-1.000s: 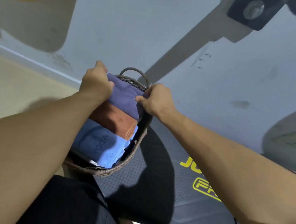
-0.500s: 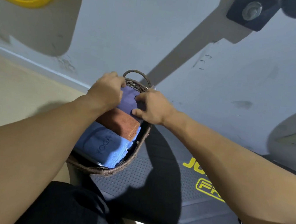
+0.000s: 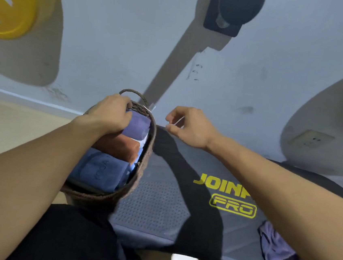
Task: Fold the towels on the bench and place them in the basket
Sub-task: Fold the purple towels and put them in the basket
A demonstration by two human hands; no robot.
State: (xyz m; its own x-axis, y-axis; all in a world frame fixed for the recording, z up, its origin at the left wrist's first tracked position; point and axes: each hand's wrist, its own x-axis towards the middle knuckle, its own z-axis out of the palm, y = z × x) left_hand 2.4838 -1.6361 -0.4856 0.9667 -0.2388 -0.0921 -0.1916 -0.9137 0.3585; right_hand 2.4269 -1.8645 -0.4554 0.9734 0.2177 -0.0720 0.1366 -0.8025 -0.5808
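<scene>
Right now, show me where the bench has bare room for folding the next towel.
Free: the dotted dark bench pad between the brown woven basket and the yellow logo. Crowded: the basket, packed with folded towels, and the near right corner, where a crumpled purple towel lies.

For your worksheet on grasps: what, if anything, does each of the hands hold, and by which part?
The left hand presses on the purple towel's far end in the basket. The right hand holds nothing.
</scene>
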